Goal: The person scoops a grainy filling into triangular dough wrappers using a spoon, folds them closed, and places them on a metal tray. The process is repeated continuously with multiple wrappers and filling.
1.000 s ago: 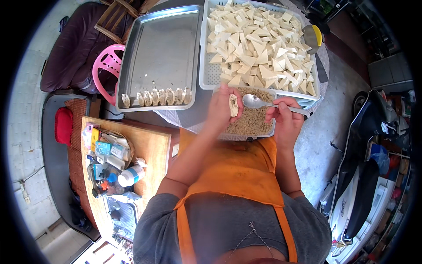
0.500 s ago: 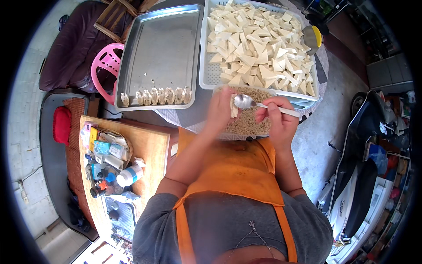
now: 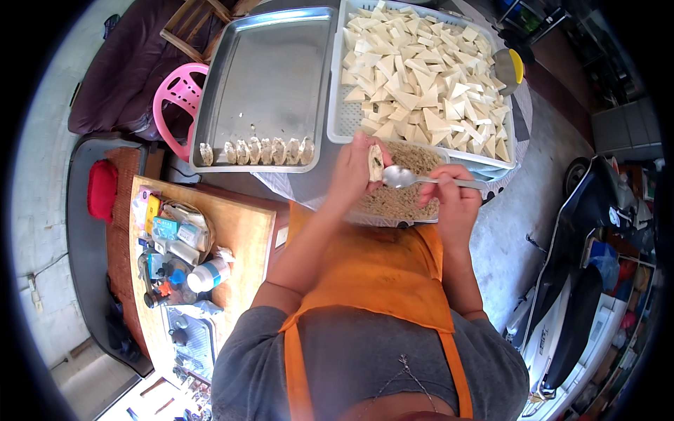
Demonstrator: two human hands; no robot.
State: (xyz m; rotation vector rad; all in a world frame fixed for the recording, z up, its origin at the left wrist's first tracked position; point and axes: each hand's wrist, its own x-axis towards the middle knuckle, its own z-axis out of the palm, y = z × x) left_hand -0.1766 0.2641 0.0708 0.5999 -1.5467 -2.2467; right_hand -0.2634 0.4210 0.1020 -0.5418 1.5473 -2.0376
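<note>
While an orange apron [image 3: 379,281] is covering the person's front, two bare hands are hovering just past it, by a tub [image 3: 382,222] of crumbly brown filling [image 3: 390,203]. The left hand [image 3: 349,168] is gripping a pale piece [image 3: 375,163] above the tub's left side; its long axis is running away from the person's chest, and its flecked face is showing upward. The right hand [image 3: 453,196] is pinching a metal spoon [image 3: 401,177] by its handle, which is lying crosswise; the bowl is pointing left, its tip beside the piece's near end, though I'm not able to tell whether they're touching. Leftward, a metal tray [image 3: 274,84] is bearing a row of flecked pieces [image 3: 267,151] along its near edge, one standing apart. Beyond the tub, a white basket [image 3: 345,121] is holding heaped triangular pieces [image 3: 421,84]. Farther off, a dark sofa [image 3: 116,84] is sitting at the left.
</note>
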